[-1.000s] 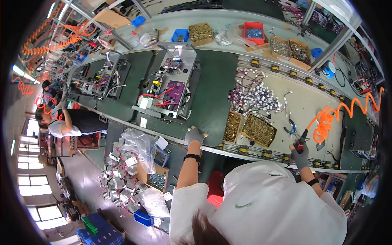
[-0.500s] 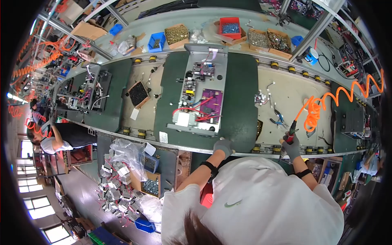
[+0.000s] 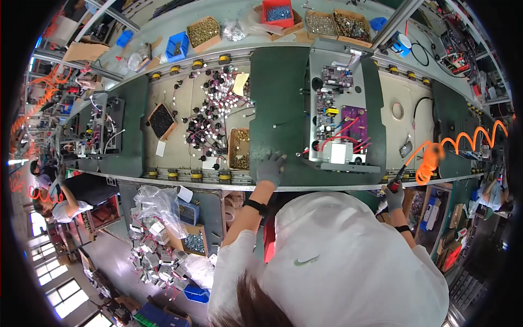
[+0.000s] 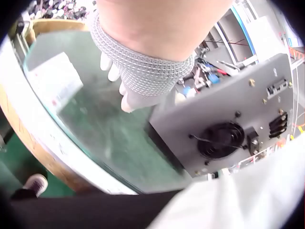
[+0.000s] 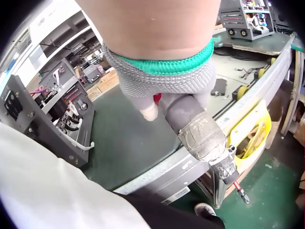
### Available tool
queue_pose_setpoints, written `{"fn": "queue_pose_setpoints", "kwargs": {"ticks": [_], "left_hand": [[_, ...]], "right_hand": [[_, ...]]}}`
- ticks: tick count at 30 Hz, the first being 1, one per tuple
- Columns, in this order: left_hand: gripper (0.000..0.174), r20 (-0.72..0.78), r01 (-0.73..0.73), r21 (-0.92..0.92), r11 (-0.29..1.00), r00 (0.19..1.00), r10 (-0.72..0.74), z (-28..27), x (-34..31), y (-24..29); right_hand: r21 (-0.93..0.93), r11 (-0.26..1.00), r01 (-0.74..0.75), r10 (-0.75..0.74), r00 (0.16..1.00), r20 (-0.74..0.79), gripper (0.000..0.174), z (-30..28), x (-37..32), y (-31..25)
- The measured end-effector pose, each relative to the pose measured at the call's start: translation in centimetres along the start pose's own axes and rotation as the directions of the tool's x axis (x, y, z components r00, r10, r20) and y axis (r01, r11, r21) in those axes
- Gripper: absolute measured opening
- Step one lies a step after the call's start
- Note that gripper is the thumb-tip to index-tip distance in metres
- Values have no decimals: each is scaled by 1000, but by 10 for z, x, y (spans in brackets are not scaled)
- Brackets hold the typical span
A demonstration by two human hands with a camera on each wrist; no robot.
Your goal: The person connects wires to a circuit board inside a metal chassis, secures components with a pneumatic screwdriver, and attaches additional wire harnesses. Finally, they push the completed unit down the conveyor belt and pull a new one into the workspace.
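Observation:
My gloved left hand point(image 3: 271, 168) rests on the near left corner of a green board point(image 3: 280, 109), its fingers toward the far side. To its right on the same board stands a grey metal chassis point(image 3: 343, 92) carrying circuit boards and red wires. In the left wrist view, the chassis side panel point(image 4: 190, 129) with a round black fan opening stands beside the hand. My gloved right hand point(image 3: 393, 197) grips a power screwdriver point(image 5: 202, 136) at the bench's front edge. Its bit points down past the edge, and an orange coiled hose point(image 3: 430, 163) runs from it.
Left of the board lie a pile of cables point(image 3: 210, 117) and a box of brass screws point(image 3: 238, 155). Rollers point(image 3: 196, 174) line the conveyor's edges. Parts bins, including a red bin point(image 3: 277, 13), stand on the back shelf. Another person point(image 3: 60, 196) works at far left.
The board with the chassis has slid right along the conveyor, covering where pliers lay. My left hand now lies left of the chassis instead of right. The right hand keeps holding the screwdriver.

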State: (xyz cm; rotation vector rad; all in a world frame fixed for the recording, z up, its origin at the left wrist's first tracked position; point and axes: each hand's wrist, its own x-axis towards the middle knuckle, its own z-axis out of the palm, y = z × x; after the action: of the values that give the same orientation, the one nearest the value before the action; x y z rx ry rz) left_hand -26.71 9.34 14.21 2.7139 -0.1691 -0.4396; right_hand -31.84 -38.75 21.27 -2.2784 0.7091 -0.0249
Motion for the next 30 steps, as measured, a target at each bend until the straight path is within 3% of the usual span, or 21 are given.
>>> {"fn": "queue_pose_setpoints", "kwargs": {"ticks": [1, 5, 8, 10, 11, 12, 15, 17, 18, 19, 20, 21, 23, 25, 27, 28, 29, 30], "left_hand": [[38, -155, -89, 97, 991, 982, 103, 2, 0, -4], [42, -61, -181, 32, 983, 981, 183, 8, 8, -3], [36, 65, -152, -60, 986, 986, 156, -3, 29, 0], [33, 168, 198, -439, 876, 976, -136, -31, 39, -15], [31, -56, 285, -479, 830, 934, -353, -33, 43, -28], [29, -261, 348, -539, 767, 796, -545, -33, 47, -46], [25, -408, 424, -599, 679, 568, -715, -18, 63, -144], [24, -367, 623, -419, 661, 550, -751, -10, 66, -190], [24, -362, 621, -418, 662, 554, -749, -13, 67, -199], [26, -254, 688, -422, 590, 535, -805, -14, 67, -207], [28, -141, 751, -414, 514, 505, -851, -14, 67, -215], [28, -130, 754, -410, 513, 509, -851, -3, 68, -229], [32, 53, 648, -629, 429, 587, -808, 35, 74, -261], [33, 57, 651, -653, 386, 551, -833, 37, 74, -258], [34, -30, 597, -607, 524, 642, -766, 11, 67, -236], [32, -174, 443, -712, 545, 640, -749, 23, 67, -240], [32, -174, 444, -713, 542, 637, -751, 20, 64, -237], [31, -177, 344, -821, 456, 606, -776, 13, 60, -232]], "right_hand": [[-5, 1000, -7, 7, 1000, 4, 43, -1, -1, 5], [166, 968, -189, 181, 981, 64, 47, 4, -9, -8], [117, 979, -165, 161, 986, 42, 41, 13, -13, -28], [138, 980, -143, 135, 989, 66, 40, 19, -11, -24], [156, 981, -116, 102, 991, 90, 39, 22, -10, -23], [149, 981, -123, 106, 988, 116, 37, 23, -14, -33], [87, 978, -190, 174, 971, 163, 36, 23, -25, -56], [140, 960, -242, 216, 960, 181, 36, 22, -31, -55], [198, 936, -291, 252, 947, 200, 37, 22, -34, -54], [195, 935, -295, 258, 946, 195, 37, 23, -37, -53], [210, 955, -209, 181, 973, 143, 38, 23, -41, -52], [216, 969, -123, 105, 990, 92, 39, 21, -45, -50], [197, 968, -154, 136, 985, 106, 41, 16, -49, -45], [259, 936, -237, 208, 969, 134, 42, 13, -52, -42], [178, 959, -219, 193, 970, 150, 43, 9, -54, -44], [146, 966, -212, 192, 972, 139, 42, 7, -54, -44], [116, 972, -205, 190, 974, 126, 42, 7, -54, -43], [116, 972, -204, 189, 974, 127, 42, 6, -52, -39]]}}
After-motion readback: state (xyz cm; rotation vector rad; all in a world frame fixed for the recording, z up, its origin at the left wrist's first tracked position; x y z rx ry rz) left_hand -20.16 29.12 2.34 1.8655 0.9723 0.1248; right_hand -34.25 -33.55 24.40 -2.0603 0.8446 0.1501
